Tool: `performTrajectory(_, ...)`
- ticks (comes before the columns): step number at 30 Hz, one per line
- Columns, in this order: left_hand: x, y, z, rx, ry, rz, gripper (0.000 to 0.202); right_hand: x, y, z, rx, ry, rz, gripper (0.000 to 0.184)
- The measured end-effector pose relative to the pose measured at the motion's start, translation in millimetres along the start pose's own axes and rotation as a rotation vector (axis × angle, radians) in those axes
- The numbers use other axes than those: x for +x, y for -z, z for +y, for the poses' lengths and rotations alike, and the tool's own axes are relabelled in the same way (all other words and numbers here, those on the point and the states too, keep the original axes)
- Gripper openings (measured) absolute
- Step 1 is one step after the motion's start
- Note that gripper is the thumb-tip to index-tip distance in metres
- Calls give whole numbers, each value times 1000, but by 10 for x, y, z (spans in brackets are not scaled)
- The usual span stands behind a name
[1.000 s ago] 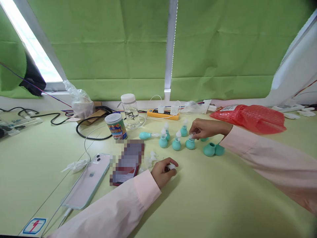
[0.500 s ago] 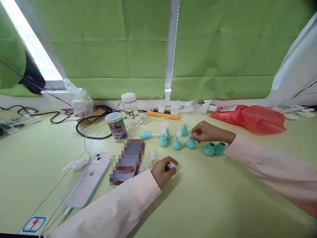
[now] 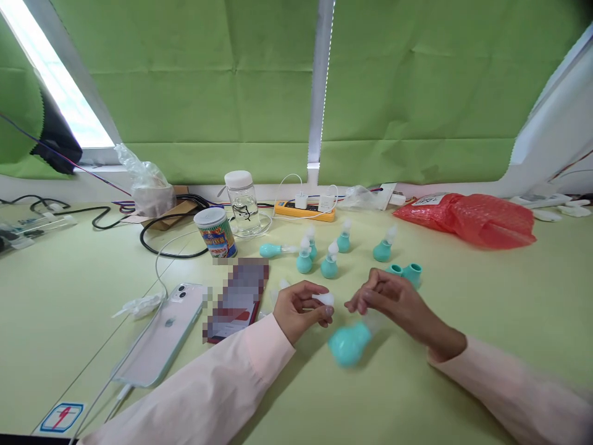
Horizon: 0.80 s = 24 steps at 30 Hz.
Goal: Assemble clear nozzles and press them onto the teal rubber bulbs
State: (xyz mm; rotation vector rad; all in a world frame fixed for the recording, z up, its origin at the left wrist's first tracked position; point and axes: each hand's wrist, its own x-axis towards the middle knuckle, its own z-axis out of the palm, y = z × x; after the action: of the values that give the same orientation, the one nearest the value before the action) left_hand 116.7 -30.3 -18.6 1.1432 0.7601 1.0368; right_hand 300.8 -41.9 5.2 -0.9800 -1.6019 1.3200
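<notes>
Two hands meet just in front of the phone-side card: left hand (image 3: 301, 308) pinches a white nozzle tip (image 3: 324, 299); right hand (image 3: 393, 303) grasps a blurred teal bulb (image 3: 348, 345) above the surface (image 3: 417, 395).

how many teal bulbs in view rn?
8: one blurred by the right hand at; two capless; four capped upright; one lying down. Another may hide behind.

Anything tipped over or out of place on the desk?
One teal rubber bulb with a clear nozzle lies on its side beside the printed can, while four like it stand upright. Another teal bulb, blurred, is under the right hand; the left hand pinches a white tip.
</notes>
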Motion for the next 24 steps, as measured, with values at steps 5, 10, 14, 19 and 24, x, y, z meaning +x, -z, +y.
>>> performTrajectory(5, -60, -55, -121, 140, -36, 163, 28, 72, -280, 432, -57, 11, 255, 19)
performTrajectory(10, -106, -55, -200, 320, -110, 220, 19, 114, -199, 347, -59, 196, 466, 13)
performTrajectory(14, -109, -46, -198, 371, -108, 217, 17, -163, -188, 128, -251, 505, 410, 15)
performTrajectory(19, -93, -26, -203, 315, -81, 228, 21, -476, -361, 46, -869, 771, -90, 32)
performTrajectory(24, -66, -7, -200, 277, -72, 259, 23, -267, -320, 190, -1358, 382, -221, 43)
